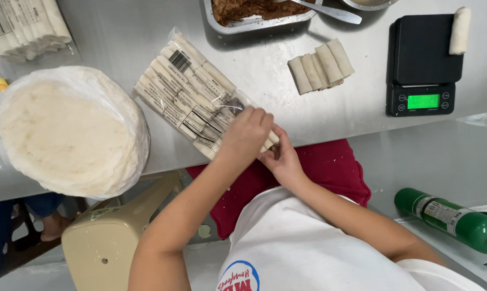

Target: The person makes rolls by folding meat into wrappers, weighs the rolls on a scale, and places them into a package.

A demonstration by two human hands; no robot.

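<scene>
both hands meet at the near end of the bag of rolls [192, 94] on the bench [319, 116]: left hand [246, 134] pinches its open edge, right hand [281, 159] curls under it, grip unclear; loose rolls [321, 66] lie right, by the scale [422, 62]

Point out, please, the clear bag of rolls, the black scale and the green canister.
clear bag of rolls [187, 89], head view, middle of bag.
black scale [422, 54], head view, platform.
green canister [443, 215], head view, labelled body.
</scene>
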